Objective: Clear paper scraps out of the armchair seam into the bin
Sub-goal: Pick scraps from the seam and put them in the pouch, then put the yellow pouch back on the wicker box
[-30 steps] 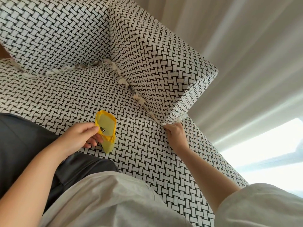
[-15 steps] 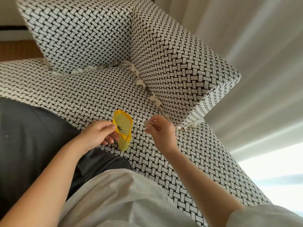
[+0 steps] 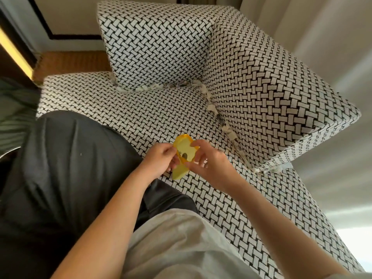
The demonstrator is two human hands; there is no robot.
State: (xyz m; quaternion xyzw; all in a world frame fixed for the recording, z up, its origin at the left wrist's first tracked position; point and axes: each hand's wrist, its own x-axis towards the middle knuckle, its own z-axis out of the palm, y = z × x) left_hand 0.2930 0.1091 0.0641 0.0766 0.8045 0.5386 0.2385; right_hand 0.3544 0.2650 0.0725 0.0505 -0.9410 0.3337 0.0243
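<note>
White paper scraps (image 3: 227, 128) line the seam between the seat (image 3: 141, 113) and the armrest (image 3: 271, 93) of the black-and-white woven armchair. More scraps (image 3: 153, 88) sit along the backrest seam. My left hand (image 3: 161, 160) grips a small yellow bin (image 3: 179, 172) above the seat's front. My right hand (image 3: 210, 165) is at the bin's mouth, with its thumb and fingertips curled together over the opening. The scrap it carries is hidden by the fingers.
The backrest (image 3: 157, 45) stands at the far side of the seat. My dark-trousered leg (image 3: 70, 168) covers the seat's left part. A pale curtain (image 3: 332, 47) hangs to the right, and brown floor (image 3: 70, 61) shows at the far left.
My right hand left the front end of the armrest seam with a scrap pinched in it and came left to the bin's mouth. The left hand kept holding the bin.
</note>
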